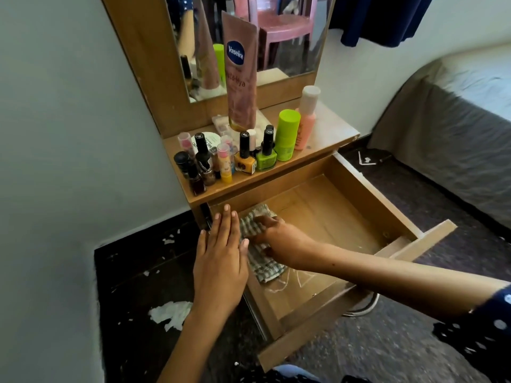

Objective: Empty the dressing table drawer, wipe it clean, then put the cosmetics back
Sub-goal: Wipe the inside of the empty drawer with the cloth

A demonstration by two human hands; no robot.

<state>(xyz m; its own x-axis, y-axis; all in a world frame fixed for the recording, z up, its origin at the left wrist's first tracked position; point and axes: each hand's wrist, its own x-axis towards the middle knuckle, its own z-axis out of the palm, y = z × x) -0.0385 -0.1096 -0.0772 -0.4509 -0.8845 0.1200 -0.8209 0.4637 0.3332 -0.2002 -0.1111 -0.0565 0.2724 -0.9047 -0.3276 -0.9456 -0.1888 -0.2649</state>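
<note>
The drawer (367,197) stands pulled out from under the counter (329,134), its long axis running from the counter's front edge toward the viewer and to the right. A checked cloth (261,261) lies inside along the drawer's left wall, its length following that wall from the back left corner toward the front. The right hand (279,239) reaches across into the drawer and holds the cloth in a narrow grip, fingers curled over its middle; cloth shows both beyond the fingertips toward the back corner and behind the wrist toward the front. The left hand (221,258) lies flat with straight fingers over the drawer's left wall, fingertips pointing at the counter, just beside the cloth. The cosmetics stand on the counter: nail polish bottles (255,156) crowd its front left edge, and a Vaseline tube (242,76) leans upright against the mirror (290,37).
</note>
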